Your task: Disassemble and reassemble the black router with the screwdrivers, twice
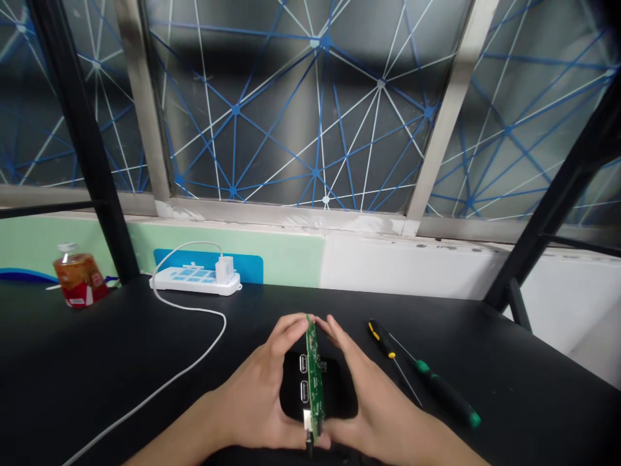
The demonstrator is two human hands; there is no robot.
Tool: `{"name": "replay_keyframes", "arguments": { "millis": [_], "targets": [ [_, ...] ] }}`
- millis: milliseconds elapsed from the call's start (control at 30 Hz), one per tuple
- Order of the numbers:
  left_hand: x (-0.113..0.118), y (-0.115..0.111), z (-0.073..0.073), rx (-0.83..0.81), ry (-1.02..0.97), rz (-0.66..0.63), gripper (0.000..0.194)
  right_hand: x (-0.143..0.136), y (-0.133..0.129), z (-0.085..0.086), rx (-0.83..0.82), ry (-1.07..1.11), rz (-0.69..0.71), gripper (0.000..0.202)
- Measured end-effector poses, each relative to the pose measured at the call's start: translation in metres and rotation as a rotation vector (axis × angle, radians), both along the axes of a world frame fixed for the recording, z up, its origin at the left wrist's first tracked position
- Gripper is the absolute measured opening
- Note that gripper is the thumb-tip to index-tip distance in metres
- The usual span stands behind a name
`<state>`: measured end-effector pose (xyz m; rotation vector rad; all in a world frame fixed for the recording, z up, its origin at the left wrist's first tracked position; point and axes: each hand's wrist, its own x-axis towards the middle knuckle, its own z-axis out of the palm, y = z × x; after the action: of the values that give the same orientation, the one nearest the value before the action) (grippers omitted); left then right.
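Both hands low centre over the black desk (97,362), palms facing each other. Left hand (259,395) and right hand (373,401) pinch a green circuit board (315,382) between them by its edges — fingertips meeting at the far end, thumbs at the near end. Board stands on edge, narrow, two silver USB ports facing left. Under it a black housing (339,395) — partly hidden by the hands.

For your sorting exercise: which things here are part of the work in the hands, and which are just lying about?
In hand:
left hand
right hand
circuit board, held on edge between both hands
black casing beneath it

Lying about:
two screwdrivers, right of the hands
power strip with charger and white cable
bottle
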<state>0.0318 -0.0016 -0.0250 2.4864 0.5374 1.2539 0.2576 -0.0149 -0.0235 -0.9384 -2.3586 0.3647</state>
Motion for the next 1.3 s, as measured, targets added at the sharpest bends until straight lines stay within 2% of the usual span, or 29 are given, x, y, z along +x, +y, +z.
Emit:
{"name": "replay_keyframes", "arguments": {
  "millis": [200, 533, 733, 900, 1300],
  "targets": [
    [-0.004, 0.002, 0.003, 0.005, 0.025, 0.002, 0.118, 0.0, 0.003, -0.007, -0.044, 0.059, -0.003, 0.121],
    [-0.022, 0.01, 0.013, -0.176, 0.187, 0.238, 0.119, 0.005, 0.012, -0.007, 0.064, 0.23, -0.17, 0.111],
    [-0.023, 0.013, 0.01, -0.228, 0.152, 0.23, 0.115, 0.006, 0.012, 0.0, 0.134, 0.264, -0.209, 0.105],
    [-0.021, 0.014, 0.007, -0.21, 0.12, 0.211, 0.11, 0.006, 0.014, 0.001, 0.144, 0.27, -0.197, 0.107],
    [-0.02, 0.011, 0.01, -0.173, 0.169, 0.3, 0.103, 0.011, 0.02, -0.004, 0.136, 0.251, -0.226, 0.108]
  ]
}}
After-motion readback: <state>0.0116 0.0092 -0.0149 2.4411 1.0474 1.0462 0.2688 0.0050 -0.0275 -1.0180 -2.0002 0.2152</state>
